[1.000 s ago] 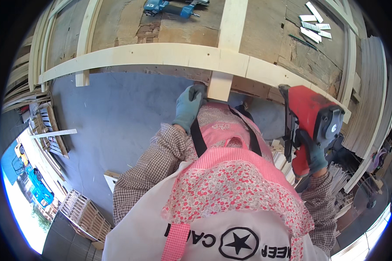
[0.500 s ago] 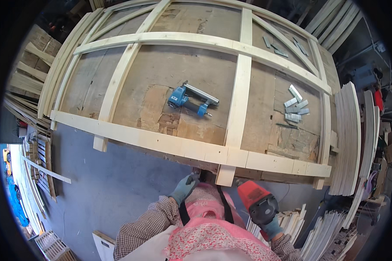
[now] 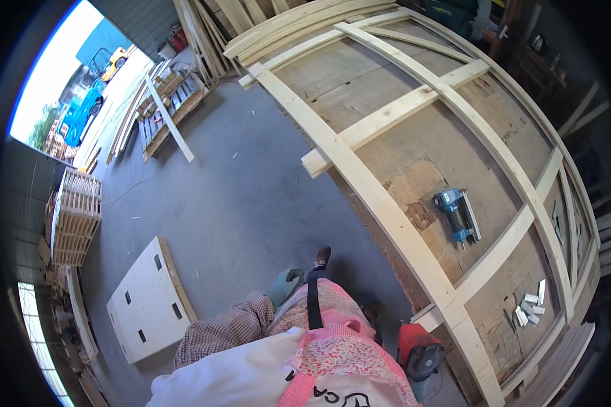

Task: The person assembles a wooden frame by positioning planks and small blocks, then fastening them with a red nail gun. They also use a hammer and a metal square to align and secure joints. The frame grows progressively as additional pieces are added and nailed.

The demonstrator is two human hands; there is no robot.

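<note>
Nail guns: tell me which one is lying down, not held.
The blue nail gun, lying on the worn tabletop within the wooden frame. The other, the red nail gun, is in the right hand.

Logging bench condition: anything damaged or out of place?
Tabletop looks damaged: a dark, broken patch shows beside the blue nail gun. Silvery strips also lie loosely scattered inside the wooden frame.

Right grip (image 3: 418,390) holds red tool (image 3: 421,349) near wooden frame (image 3: 387,214).
</note>
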